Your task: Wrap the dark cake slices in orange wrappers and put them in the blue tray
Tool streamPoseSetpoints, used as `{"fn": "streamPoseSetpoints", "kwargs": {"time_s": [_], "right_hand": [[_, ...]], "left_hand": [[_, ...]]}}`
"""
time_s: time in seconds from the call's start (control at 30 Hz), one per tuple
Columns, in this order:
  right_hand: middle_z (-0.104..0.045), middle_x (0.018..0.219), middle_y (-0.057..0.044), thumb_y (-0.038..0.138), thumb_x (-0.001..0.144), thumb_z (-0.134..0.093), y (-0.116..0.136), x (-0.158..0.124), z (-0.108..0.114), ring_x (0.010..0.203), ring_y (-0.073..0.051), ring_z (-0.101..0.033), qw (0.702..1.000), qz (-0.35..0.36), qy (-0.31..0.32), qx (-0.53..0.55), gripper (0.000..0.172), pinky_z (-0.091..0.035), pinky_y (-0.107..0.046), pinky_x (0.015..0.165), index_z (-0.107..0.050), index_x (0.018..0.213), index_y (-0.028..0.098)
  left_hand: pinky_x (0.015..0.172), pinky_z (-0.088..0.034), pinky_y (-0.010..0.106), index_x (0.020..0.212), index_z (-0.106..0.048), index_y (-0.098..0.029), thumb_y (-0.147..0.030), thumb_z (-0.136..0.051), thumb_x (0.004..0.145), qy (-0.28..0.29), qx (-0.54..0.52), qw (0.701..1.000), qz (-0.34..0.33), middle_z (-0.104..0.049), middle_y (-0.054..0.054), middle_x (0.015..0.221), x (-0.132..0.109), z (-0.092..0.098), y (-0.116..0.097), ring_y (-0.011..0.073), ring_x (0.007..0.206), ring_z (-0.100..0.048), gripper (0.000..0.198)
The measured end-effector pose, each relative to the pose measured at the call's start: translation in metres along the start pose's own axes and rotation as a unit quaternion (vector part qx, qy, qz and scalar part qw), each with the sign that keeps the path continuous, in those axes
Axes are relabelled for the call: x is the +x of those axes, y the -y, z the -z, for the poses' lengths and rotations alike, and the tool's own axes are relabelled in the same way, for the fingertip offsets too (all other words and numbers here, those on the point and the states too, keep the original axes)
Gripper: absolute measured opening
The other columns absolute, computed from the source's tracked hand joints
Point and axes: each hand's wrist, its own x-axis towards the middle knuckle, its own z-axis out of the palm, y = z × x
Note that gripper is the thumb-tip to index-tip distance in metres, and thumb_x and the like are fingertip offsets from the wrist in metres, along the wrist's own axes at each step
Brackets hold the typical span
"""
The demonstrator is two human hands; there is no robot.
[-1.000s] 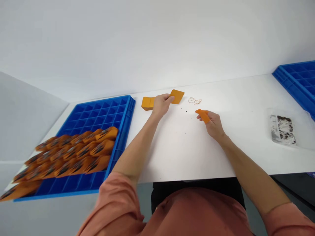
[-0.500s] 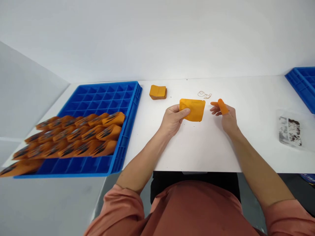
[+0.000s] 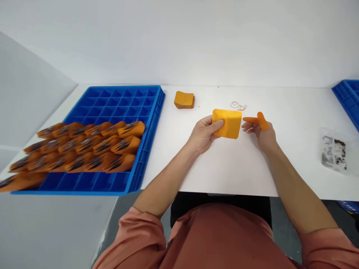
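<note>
A flat, square orange-yellow pouch [image 3: 231,125] is pinched at its left edge by my left hand [image 3: 206,133], thumb on top. My right hand [image 3: 262,130] is just right of the pouch, apart from it, its fingers spread and nothing in them. Orange finger cots [image 3: 263,121] cover its thumb and index finger. Behind the hands, a loose tangle of thin brown rubber bands or string [image 3: 238,106] lies on the white table [image 3: 224,172]. Further left is a stack of similar orange pouches [image 3: 184,99].
On the left, a blue divided tray [image 3: 161,108] carries rows of orange pouches [image 3: 112,144] with dark contents. At right sits a clear plastic container [image 3: 333,153] with silvery and dark small pieces. Another blue tray [image 3: 347,101] stands at the far right edge.
The view has shifted slightly. My left hand and its pouch have moved a little to the right, and my right hand has drifted right too, its index finger straighter toward the pouch.
</note>
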Motion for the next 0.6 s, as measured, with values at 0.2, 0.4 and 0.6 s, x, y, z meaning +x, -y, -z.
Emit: {"fn": "streamPoseSetpoints", "kwargs": {"time_s": [0.2,0.4,0.6], "right_hand": [[-0.085,0.112,-0.009,0.101,0.083,-0.060,0.012,-0.002,0.003,0.079,-0.026,-0.078,0.961,-0.146,0.187,0.142,0.082,-0.059,-0.036,0.058,-0.088,0.107,0.028],[-0.085,0.113,-0.009,0.103,0.086,-0.051,0.017,-0.006,0.001,0.099,-0.031,-0.080,0.953,-0.141,0.184,0.195,0.086,-0.069,-0.046,0.080,-0.086,0.114,0.030],[-0.085,0.111,-0.011,0.105,0.083,-0.048,0.026,-0.009,0.001,0.111,-0.039,-0.077,0.980,-0.119,0.113,0.111,0.087,-0.067,-0.054,0.081,-0.088,0.107,0.031]], "left_hand": [[0.090,-0.055,0.033,0.100,-0.082,-0.023,-0.052,-0.105,0.064,-0.034,0.032,0.999,-0.006,-0.081,0.002,0.102,0.004,0.001,0.010,0.0182,0.098,-0.072,0.052],[0.080,-0.053,0.032,0.089,-0.077,-0.021,-0.049,-0.101,0.066,-0.044,0.100,0.994,-0.020,-0.077,0.001,0.090,0.004,-0.001,0.015,0.0162,0.086,-0.069,0.045],[0.072,-0.048,0.030,0.075,-0.071,-0.020,-0.038,-0.091,0.075,-0.044,0.207,0.977,-0.027,-0.070,0.000,0.079,0.000,-0.004,0.015,0.0135,0.074,-0.061,0.027]]}}
